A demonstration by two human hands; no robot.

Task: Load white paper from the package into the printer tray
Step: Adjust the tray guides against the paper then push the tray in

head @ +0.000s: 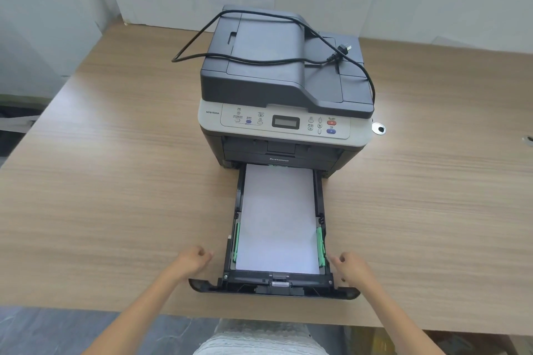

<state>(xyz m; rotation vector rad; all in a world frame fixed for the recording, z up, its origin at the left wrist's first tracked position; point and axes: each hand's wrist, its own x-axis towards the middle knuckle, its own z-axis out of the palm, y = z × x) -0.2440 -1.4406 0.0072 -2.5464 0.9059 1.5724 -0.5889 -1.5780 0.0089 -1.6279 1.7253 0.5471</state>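
We look down on a wood-grain tabletop [115, 181] carrying a Lenovo multifunction printer [285, 81], its black power cord [259, 59] unplugged and looped over the lid. The paper tray [277, 282] is pulled well out toward us, its front lip near the tabletop's edge. Inside lies a stack of white paper [278, 219], flat and squared between the green side guides [320, 245]; no package is in view. Our left hand [191, 261] hovers just beside the tray's left wall with fingers loosely curled, grasping nothing, and our right hand [350, 266] sits just beside the right wall, likewise curled and empty. The loading looks done; we judge that closing the tray remains. The tray is light, stiff plastic that may bind if pushed askew, so we would take it by both ends of the front lip and push evenly. The sheets are thin and slippery, so a jolt could shift them.
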